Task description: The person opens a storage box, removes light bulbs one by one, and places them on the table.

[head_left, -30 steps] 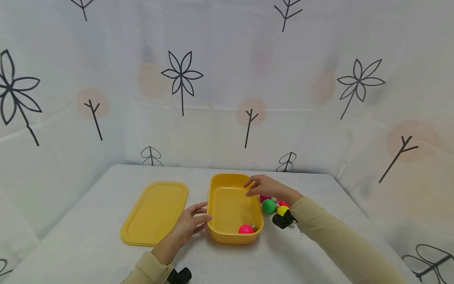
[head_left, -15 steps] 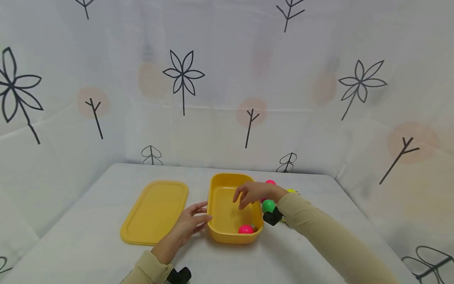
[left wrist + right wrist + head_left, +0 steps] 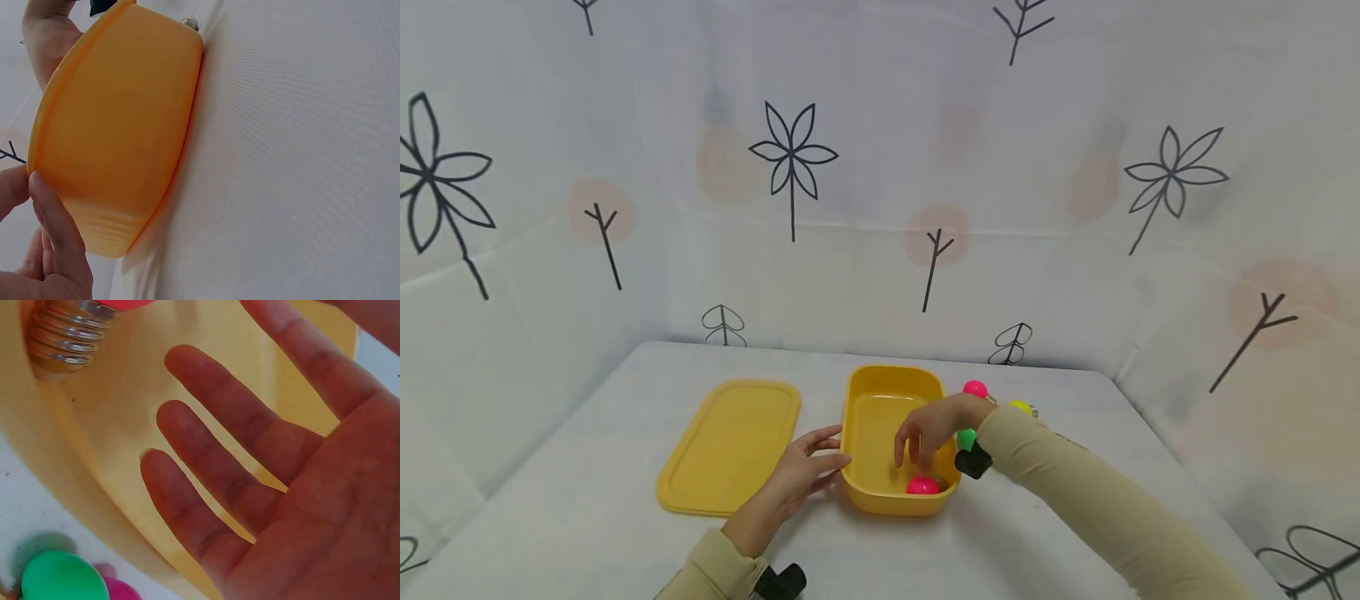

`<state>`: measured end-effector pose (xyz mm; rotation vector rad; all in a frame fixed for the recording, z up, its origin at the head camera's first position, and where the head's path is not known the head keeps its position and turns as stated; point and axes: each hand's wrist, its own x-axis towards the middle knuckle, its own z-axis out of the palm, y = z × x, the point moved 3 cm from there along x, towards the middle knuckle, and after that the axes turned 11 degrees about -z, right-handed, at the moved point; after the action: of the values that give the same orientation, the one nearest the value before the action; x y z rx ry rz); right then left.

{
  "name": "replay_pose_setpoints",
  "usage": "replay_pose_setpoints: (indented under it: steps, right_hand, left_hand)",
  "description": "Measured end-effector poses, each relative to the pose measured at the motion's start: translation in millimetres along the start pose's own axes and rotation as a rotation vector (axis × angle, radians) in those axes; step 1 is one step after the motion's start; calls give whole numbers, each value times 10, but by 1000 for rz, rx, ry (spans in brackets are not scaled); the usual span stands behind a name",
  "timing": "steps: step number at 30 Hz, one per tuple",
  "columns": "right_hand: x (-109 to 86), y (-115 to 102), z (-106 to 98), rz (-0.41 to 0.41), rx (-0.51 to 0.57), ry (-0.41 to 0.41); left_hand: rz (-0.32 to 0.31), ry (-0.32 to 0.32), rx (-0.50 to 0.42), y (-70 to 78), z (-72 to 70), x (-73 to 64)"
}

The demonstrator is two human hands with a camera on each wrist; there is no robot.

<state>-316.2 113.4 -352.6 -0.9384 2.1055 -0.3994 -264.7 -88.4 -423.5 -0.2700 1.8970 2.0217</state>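
A yellow plastic tub (image 3: 871, 433) stands at the table's middle. My left hand (image 3: 805, 467) grips its left rim, and in the left wrist view the fingertips (image 3: 44, 194) meet the rim from both sides. Inside the near end of the tub lies a pink light bulb (image 3: 922, 486) with a silver screw base (image 3: 72, 337). My right hand (image 3: 928, 429) reaches down into the tub above this bulb. Its fingers (image 3: 212, 394) are spread and hold nothing in the right wrist view, with the bulb just past the fingertips.
Right of the tub lie several more bulbs: a pink bulb (image 3: 975, 389), a yellow bulb (image 3: 1020, 407) and a green bulb (image 3: 65, 578), partly hidden by the right arm. A flat yellow lid (image 3: 730, 446) lies to the left on the white table (image 3: 625, 433).
My right hand has moved from over the tub's far right rim down and nearer, to the pink bulb. The left hand and tub have stayed put.
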Motion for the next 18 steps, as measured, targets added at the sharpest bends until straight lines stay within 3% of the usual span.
replay_pose_setpoints:
  steps: [5, 10, 18]
  right_hand:
    - [16, -7, 51, 55, 0, -106]
    - [26, -5, 91, 75, -8, -161]
    - [33, -16, 119, 30, -24, -143]
  left_hand:
    - [0, -2, -1, 2, 4, 1]
    - [-6, 6, -6, 8, 13, -9]
    - [-7, 7, -4, 11, 11, -14]
